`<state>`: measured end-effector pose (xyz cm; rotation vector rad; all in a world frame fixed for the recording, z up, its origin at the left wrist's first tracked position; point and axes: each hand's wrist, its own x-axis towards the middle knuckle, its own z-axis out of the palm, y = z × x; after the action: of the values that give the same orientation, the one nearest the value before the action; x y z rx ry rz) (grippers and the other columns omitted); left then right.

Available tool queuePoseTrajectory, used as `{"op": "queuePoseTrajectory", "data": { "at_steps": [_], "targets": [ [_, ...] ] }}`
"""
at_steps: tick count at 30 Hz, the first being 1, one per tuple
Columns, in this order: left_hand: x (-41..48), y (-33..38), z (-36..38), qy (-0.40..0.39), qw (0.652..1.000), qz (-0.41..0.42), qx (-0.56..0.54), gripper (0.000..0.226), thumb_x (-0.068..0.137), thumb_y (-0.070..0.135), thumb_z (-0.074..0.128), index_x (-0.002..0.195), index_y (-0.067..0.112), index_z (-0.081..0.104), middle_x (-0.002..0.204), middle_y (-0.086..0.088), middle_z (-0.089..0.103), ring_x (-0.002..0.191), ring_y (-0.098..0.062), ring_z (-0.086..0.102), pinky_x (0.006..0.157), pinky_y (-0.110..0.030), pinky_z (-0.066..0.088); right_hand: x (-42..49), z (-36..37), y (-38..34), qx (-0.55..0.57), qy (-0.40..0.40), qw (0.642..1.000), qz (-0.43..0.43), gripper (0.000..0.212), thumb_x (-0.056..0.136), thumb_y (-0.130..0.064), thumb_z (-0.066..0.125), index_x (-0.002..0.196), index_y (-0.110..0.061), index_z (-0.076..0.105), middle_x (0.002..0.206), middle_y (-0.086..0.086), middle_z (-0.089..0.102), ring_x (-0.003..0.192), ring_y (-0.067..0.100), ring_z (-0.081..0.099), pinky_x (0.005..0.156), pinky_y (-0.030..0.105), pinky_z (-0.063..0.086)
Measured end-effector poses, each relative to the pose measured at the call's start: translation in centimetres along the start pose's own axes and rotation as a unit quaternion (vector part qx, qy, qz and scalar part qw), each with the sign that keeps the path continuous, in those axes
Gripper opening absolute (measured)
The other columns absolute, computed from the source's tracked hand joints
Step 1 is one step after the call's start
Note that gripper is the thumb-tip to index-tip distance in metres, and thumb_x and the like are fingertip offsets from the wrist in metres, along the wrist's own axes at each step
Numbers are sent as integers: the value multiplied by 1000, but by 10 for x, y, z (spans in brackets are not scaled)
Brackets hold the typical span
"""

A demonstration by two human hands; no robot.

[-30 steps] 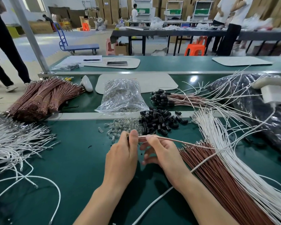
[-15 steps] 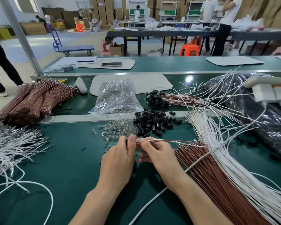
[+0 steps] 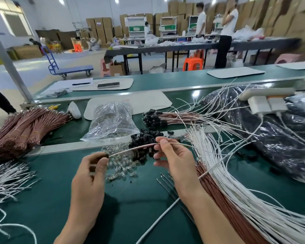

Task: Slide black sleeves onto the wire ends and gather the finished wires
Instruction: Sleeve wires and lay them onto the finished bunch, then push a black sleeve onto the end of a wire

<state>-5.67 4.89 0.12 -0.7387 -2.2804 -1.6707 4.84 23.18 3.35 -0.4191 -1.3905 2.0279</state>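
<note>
Far left on the green tabletop (image 3: pixel 42 199), a messy heap of loose white wires (image 3: pixel 5 180) is lying near the edge. Farther back, tied bundles of brown wires (image 3: pixel 25 127) are sitting in a stack.

Next over, the left hand (image 3: pixel 88 180) is hovering above the tabletop with fingers curled, pinching the dark end of a thin wire (image 3: pixel 132 149). That end looks like a black sleeve (image 3: pixel 103 155), but it's pretty blurry.

The thin wire is running up and to the right, raised off the tabletop. It's passing over a little pile of clear parts (image 3: pixel 120 168) and the heap of loose black sleeves (image 3: pixel 144 138). A crinkly clear bag (image 3: pixel 111 120) is sitting farther back.

The right hand (image 3: pixel 174 161) is pinching the thin wire between thumb and index finger, with the other fingers loosely curled. On the far side, the finished wires (image 3: pixel 158 117) are lying gathered, sleeved ends pointing left.

To the right, a big fan of red-brown wires (image 3: pixel 217 196) and long white wires (image 3: pixel 236 182) is spreading out beside the right forearm. At the far right a shiny black bag (image 3: pixel 280 141) is sitting with a white power strip (image 3: pixel 266 93) over it.
</note>
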Motion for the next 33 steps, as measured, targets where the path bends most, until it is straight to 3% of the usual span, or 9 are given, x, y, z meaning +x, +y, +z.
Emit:
{"op": "queuePoseTrajectory", "data": {
  "at_steps": [3,9,14,16,20,23,26,29,33],
  "targets": [
    [12,10,1,-10,1000,7,-14,9,94,38,59,101,43,61,98,23,68,85,-1,64,71,-14,49,8,-4,-15,-15,-38,999,-2,15,100,-20,60,103,-18,74,89,0,75,73,14,68,61,27,59],
    [83,45,30,-26,998,56,-23,10,98,28,61,107,33,60,95,16,66,86,-4,62,73,-30,52,63,-5,-92,-78,-100,988,-85,25,97,-31,59,108,-9,63,95,1,70,78,13,69,67,25,58],
    [160,68,91,-45,994,96,5,11,101,24,60,111,21,60,96,18,64,82,10,60,68,-4,44,139,-10,-141,-79,-56,991,-92,15,103,-22,55,105,-10,62,97,3,68,80,15,70,66,27,58],
    [185,68,122,-70,991,102,46,12,101,24,60,112,18,61,94,12,66,81,1,61,70,-10,46,165,-25,-144,-48,-48,998,-20,22,104,-25,53,114,-6,57,104,8,64,86,19,66,67,29,61],
    [215,52,175,-206,954,100,191,20,102,27,57,116,15,65,108,-5,69,98,-22,62,89,-38,51,183,-63,-120,-44,-12,991,126,44,106,-25,47,146,-13,33,114,21,60,87,25,65,66,28,62],
    [218,41,191,-257,910,105,306,33,103,38,52,125,17,65,123,-10,63,117,-30,56,101,-49,46,178,-81,-97,-88,25,985,145,32,106,-21,47,135,-19,37,117,23,64,89,27,68,65,29,62],
    [215,38,185,-232,925,92,287,43,103,40,51,137,15,56,133,-13,57,127,-32,48,109,-50,41,171,-85,-87,-159,60,976,138,26,104,-20,47,126,-5,48,115,18,68,86,24,69,67,31,61],
    [202,40,157,-220,934,97,264,41,103,35,50,137,13,54,130,-12,57,123,-26,51,108,-46,42,156,-81,-90,-250,71,962,80,32,104,-20,44,133,-9,51,115,11,68,85,19,67,70,31,61],
    [156,37,88,-237,931,108,255,34,103,32,50,131,14,57,123,-4,59,113,-18,55,105,-41,46,121,-73,-95,-387,20,922,25,44,105,-31,44,147,-18,42,113,8,66,93,21,63,87,44,57]
  ]
}}
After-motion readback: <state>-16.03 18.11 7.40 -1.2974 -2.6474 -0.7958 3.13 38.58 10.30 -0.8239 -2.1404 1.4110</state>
